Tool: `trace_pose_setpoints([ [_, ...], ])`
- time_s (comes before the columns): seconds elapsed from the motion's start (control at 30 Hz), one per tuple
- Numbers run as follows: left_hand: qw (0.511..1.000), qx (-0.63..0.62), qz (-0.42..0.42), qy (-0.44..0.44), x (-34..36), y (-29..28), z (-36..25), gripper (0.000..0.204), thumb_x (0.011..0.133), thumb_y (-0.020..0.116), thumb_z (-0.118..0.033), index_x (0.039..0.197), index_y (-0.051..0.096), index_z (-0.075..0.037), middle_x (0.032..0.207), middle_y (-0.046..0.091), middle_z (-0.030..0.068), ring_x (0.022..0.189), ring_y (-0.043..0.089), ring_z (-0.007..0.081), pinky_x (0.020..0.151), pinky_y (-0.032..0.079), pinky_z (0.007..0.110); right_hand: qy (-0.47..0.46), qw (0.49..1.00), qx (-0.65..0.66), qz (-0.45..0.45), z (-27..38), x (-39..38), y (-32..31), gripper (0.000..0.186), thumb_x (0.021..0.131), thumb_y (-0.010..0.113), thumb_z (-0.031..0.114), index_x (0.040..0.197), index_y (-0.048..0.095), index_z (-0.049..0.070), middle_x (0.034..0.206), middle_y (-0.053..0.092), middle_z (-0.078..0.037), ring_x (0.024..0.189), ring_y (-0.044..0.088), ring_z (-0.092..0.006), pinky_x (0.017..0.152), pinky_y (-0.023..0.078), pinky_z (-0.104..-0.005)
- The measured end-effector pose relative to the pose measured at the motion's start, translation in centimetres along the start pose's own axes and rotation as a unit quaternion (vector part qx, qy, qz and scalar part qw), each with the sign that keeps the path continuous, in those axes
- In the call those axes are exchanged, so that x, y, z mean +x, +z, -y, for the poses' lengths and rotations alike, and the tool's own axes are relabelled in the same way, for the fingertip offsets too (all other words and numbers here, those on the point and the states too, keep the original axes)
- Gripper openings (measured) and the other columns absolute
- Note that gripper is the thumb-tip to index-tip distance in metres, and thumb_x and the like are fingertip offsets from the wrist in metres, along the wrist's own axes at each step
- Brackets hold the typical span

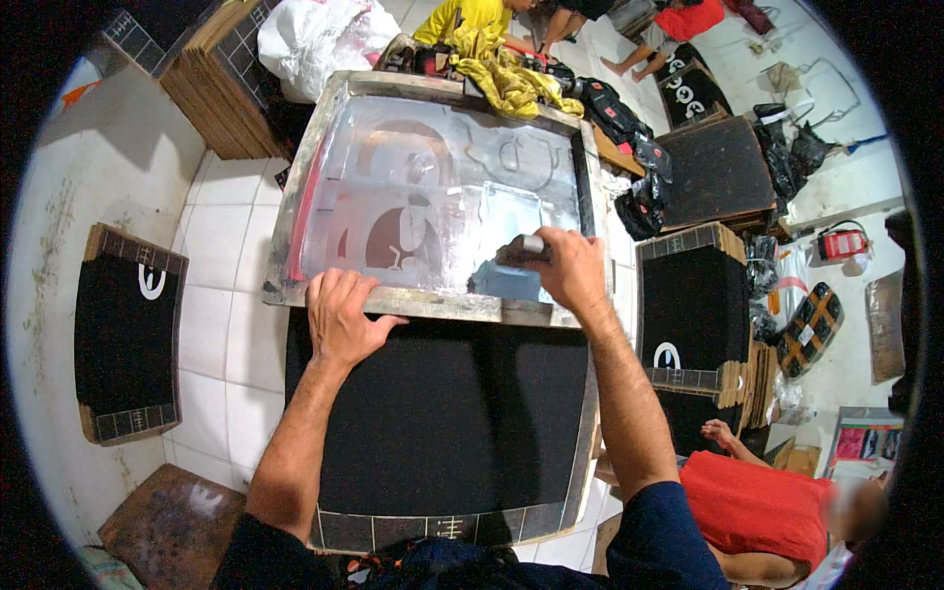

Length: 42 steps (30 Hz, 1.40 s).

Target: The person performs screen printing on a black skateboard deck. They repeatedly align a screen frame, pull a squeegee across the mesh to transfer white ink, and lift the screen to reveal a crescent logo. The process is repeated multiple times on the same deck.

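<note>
A silk-screen printing frame lies over the far part of a board covered in black fabric. Grey shapes and rounded reddish patches show on its mesh, and a red strip runs along the left side. My left hand grips the frame's near rail toward its left end, fingers over the rail and thumb stretched rightward along it. Near the right side, my right hand is closed around a short dark squeegee on the mesh. Its lower edge is hard to make out against the wet, bluish area there.
Stacked boards with black fabric stand at left and right. A yellow cloth and black bags lie beyond the frame. A person in red sits at lower right; other people are at the back. A brown stool stands lower left.
</note>
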<state>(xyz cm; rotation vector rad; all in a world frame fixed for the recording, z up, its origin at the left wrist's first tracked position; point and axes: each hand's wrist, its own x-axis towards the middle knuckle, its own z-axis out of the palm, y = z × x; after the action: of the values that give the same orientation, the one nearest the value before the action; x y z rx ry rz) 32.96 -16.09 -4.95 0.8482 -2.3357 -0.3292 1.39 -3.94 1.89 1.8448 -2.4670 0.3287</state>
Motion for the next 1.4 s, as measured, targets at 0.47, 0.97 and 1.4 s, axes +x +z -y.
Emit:
trace_pose_setpoints([
  [0.47,0.999,-0.023,0.02,-0.02,0.2,-0.3,0.1,0.057,0.06,0.097,-0.037,0.098,0.073,-0.002,0.093,0.063,0.0079,0.095,0.056,0.0259,0.091,0.039,0.044,0.003,0.998,-0.035,0.058,-5.1,13.3,2.4,0.049,0.075,0.088,0.038,0.114,0.071,0.014,0.098,0.076,-0.014,0.094,0.072,-0.0372,0.076,0.053,-0.0509],
  [0.97,0.999,0.002,0.033,-0.013,3.7,-4.1,-2.0,0.054,0.062,0.094,-0.042,0.095,0.074,-0.004,0.095,0.066,0.008,0.099,0.059,0.0274,0.097,0.038,0.046,-0.001,0.992,0.054,-0.111,3.8,-6.1,-2.1,0.033,0.076,0.081,0.01,0.106,0.069,0.009,0.1,0.069,-0.009,0.103,0.062,-0.0318,0.089,0.048,-0.0421],
  [1.4,0.967,0.122,-0.198,-0.099,1.5,-14.8,7.2,0.064,0.092,0.077,-0.026,0.146,0.053,-0.001,0.141,0.058,0.0202,0.131,0.053,0.0384,0.114,0.038,0.051,-0.013,0.946,-0.084,-0.313,-0.6,14.6,-22.9,0.083,0.079,0.066,0.082,0.123,0.075,0.012,0.104,0.078,-0.018,0.098,0.076,-0.0322,0.084,0.059,-0.0433],
])
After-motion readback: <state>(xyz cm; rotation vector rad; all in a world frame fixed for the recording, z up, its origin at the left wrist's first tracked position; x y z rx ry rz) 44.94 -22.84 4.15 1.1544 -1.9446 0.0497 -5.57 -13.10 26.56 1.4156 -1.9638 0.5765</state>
